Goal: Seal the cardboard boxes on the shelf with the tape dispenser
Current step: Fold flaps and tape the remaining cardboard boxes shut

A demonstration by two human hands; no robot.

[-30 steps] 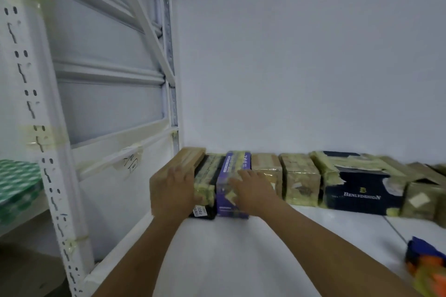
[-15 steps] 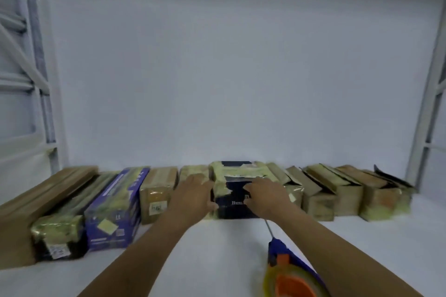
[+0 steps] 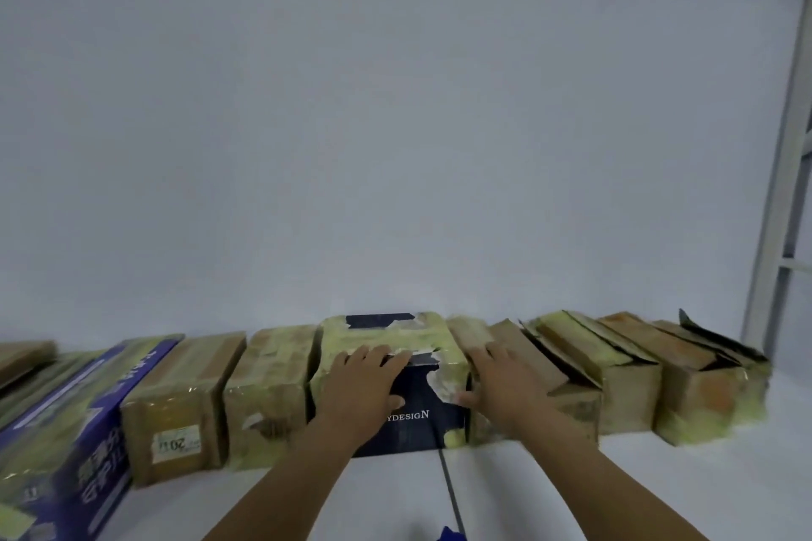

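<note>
A dark navy box [image 3: 411, 422] patched with yellowish tape stands in the middle of a row of boxes along the back of the white shelf [image 3: 659, 492]. My left hand [image 3: 362, 384] lies flat on its front top edge, fingers straight. My right hand [image 3: 505, 382] rests on the box's right side and the neighbouring cardboard box [image 3: 571, 404], thumb against the navy box's corner. Only a blue tip of the tape dispenser [image 3: 449, 534] shows at the bottom edge.
Taped cardboard boxes [image 3: 175, 409] and a blue printed box [image 3: 74, 430] fill the row to the left. Boxes with loose flaps [image 3: 703, 391] stand to the right. A white shelf upright [image 3: 777, 206] rises at the far right. The wall behind is plain white.
The view swung right from the shelf's left end to the middle. Both hands went from the left-end boxes to the navy box. The tape dispenser slid almost out of view below.
</note>
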